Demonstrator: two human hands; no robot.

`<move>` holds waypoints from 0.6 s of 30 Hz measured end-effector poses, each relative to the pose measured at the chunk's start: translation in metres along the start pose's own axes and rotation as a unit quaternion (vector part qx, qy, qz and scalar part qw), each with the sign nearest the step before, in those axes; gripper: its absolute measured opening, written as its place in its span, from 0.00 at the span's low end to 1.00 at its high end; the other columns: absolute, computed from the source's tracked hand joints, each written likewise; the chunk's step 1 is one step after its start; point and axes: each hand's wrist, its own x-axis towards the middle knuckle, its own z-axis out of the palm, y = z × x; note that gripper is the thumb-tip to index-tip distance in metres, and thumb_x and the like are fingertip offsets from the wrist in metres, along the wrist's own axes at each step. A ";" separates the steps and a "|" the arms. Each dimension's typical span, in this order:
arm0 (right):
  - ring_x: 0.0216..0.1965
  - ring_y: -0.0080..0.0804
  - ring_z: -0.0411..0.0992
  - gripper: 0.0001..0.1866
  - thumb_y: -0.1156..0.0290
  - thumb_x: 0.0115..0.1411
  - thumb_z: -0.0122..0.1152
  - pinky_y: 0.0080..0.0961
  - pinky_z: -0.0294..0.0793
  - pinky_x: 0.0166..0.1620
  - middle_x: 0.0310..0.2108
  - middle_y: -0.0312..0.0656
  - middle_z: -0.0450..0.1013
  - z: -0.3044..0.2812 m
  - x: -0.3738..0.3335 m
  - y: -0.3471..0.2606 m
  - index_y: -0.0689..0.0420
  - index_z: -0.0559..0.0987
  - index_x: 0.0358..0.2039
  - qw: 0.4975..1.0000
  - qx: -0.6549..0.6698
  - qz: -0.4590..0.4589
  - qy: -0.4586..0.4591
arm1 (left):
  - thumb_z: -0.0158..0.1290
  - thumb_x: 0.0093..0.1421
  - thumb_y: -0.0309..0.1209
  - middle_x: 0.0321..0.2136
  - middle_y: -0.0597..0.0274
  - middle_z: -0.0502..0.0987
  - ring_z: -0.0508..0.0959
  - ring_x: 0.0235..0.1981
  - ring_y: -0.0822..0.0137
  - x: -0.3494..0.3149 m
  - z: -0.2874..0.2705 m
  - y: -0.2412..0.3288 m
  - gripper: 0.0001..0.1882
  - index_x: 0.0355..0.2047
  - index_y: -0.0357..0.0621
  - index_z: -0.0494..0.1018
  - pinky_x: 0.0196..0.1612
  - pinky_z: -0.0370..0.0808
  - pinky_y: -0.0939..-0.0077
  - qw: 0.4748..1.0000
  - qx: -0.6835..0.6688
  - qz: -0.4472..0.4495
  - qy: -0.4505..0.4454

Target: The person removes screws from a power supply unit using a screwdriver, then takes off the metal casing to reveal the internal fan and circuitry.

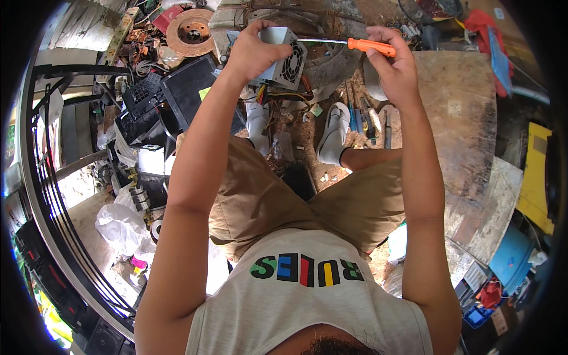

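Observation:
My left hand point(258, 52) is closed around a silver computer power supply point(276, 36), held up at the top middle. The fan grille point(291, 64) on its side faces right, and a bundle of coloured wires point(305, 89) hangs below it. Over on the right, my right hand point(395, 65) grips the orange handle of a screwdriver point(362, 44). Its metal shaft points left, with the tip at the right edge of the power supply. Whether the tip sits in a screw is too small to tell.
Several hand tools point(371, 121) lie on the ground beside my right slipper point(334, 133). A worn wooden board point(461, 112) spans the right side. At left are a black flat panel point(190, 89), a rusty disc point(207, 32), a white plastic bag point(121, 228) and piled electronic scrap.

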 end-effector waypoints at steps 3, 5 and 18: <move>0.33 0.21 0.73 0.17 0.62 0.67 0.59 0.20 0.72 0.38 0.35 0.36 0.77 -0.004 0.002 -0.018 0.53 0.76 0.54 0.989 -0.099 0.107 -0.021 | 0.68 0.46 0.37 0.35 0.57 0.81 0.80 0.33 0.70 0.003 -0.001 -0.004 0.33 0.51 0.36 0.72 0.39 0.77 0.74 1.000 -0.029 -0.008 -0.002; 0.36 0.21 0.73 0.17 0.64 0.66 0.60 0.19 0.72 0.40 0.38 0.36 0.77 -0.004 0.000 -0.026 0.54 0.76 0.54 0.978 -0.129 0.162 -0.034 | 0.68 0.46 0.37 0.35 0.57 0.81 0.80 0.33 0.70 0.002 -0.001 -0.010 0.33 0.51 0.36 0.72 0.39 0.77 0.74 0.999 -0.035 -0.009 0.000; 0.33 0.21 0.73 0.22 0.60 0.63 0.65 0.20 0.73 0.38 0.35 0.37 0.79 0.003 -0.020 0.007 0.59 0.78 0.53 0.980 -0.042 0.160 0.112 | 0.67 0.41 0.40 0.34 0.55 0.81 0.81 0.33 0.66 0.000 -0.004 0.005 0.33 0.47 0.38 0.73 0.39 0.78 0.70 0.999 -0.034 -0.023 -0.001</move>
